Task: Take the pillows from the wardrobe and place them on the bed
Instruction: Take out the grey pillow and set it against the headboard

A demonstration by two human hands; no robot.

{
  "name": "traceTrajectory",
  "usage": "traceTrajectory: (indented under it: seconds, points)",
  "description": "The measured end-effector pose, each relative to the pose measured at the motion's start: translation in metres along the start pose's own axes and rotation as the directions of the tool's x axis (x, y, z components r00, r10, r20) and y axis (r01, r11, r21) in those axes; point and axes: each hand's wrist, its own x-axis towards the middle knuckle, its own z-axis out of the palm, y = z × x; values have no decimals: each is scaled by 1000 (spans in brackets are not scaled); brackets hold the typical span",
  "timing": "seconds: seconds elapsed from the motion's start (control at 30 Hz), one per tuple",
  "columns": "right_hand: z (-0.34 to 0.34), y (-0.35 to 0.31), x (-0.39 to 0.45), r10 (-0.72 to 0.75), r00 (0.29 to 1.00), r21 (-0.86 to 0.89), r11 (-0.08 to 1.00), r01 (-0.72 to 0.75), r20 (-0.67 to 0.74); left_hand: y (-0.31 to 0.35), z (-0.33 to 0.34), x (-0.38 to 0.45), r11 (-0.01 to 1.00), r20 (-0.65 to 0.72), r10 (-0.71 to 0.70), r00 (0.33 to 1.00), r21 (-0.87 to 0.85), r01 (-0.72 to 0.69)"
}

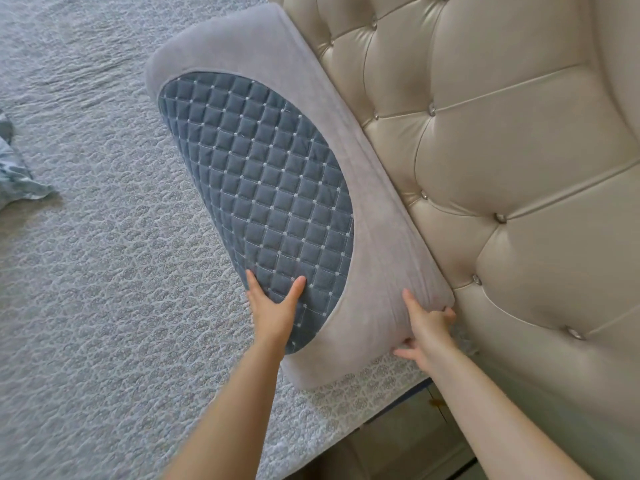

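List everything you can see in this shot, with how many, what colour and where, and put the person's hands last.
pillow: one, grey with a quilted blue oval panel, lying on the bed along the headboard
bedspread: one, pale grey with a textured pattern, covering the bed
headboard: one, beige, tufted with buttons, right of the pillow
crumpled cloth: one, blue-grey, on the bedspread at the left edge
left hand: one, flat on the blue panel
right hand: one, gripping the pillow's near corner by the headboard
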Motion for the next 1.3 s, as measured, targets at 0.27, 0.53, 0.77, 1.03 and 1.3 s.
traceTrajectory:
  seconds: [0.27,0.53,0.77,1.03,1.3]
  points:
    - [15,-11,5,143,989,36,989,-144,31,20,0,15,999,9,24,1000,22,-24]
    - [17,-12,2,150,987,-38,988,-149,53,6,-13,-7,980,91,126,988,143,-138]
    - [13,-5,-52,-114,979,-399,900,174,170,35,-33,-51,956,209,51,977,273,-109]
    - [4,-4,-134,-317,719,-479,574,665,618,23,-66,-140,998,94,-3,996,-57,8]
    - [-4,37,-221,-236,419,-346,295,891,877,-36,-140,-251,978,-256,22,967,-193,-74]
